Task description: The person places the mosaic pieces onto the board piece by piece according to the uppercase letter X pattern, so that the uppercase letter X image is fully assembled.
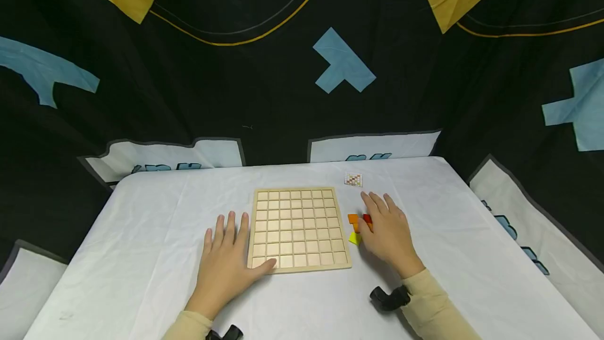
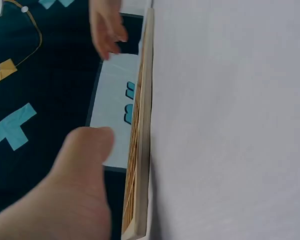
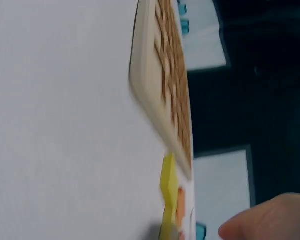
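A square wooden board (image 1: 299,230) with a grid of pale square cells lies on the white cloth. My left hand (image 1: 224,264) is spread flat at its left side, with the thumb over the lower left corner; the thumb (image 2: 85,155) also shows beside the board's rim in the left wrist view. Right of the board, my right hand (image 1: 389,232) hovers with loosely extended fingers over small coloured tiles, holding nothing visible. Around its thumb are an orange tile (image 1: 353,218), a red tile (image 1: 367,218) and a yellow tile (image 1: 355,238); the hand hides part of the group.
A small card with a coloured grid pattern (image 1: 353,179) lies beyond the right hand. The table (image 1: 141,214) is covered in white cloth, and a black curtain (image 1: 236,93) with blue and yellow shapes hangs behind it. Each wrist wears a black camera mount (image 1: 390,298).
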### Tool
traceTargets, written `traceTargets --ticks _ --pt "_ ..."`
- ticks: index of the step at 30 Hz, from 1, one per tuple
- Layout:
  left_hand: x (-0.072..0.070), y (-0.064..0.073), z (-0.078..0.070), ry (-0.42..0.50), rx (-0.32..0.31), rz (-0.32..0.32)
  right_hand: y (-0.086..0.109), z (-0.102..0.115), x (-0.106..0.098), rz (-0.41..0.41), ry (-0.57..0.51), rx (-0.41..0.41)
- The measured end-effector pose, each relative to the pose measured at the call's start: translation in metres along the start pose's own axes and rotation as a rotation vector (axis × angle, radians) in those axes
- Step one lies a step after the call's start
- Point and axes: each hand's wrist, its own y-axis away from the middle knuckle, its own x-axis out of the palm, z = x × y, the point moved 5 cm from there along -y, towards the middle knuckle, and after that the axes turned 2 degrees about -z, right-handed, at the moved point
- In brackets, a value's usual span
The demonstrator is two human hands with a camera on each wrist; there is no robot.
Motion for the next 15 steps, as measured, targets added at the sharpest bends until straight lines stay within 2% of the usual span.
traceTargets --ticks 3,8,15 --pt "0.007 0.007 0.004 0.017 0.007 0.021 -0.002 -0.017 0.005 0.027 0.035 0.045" --pt "0.018 0.012 0.003 0.066 0.022 0.068 -0.006 -0.037 0.015 0.092 0.091 0.075" --pt "0.029 0.013 0.0 0.127 0.032 0.101 -0.007 -0.047 0.019 0.146 0.032 0.11"
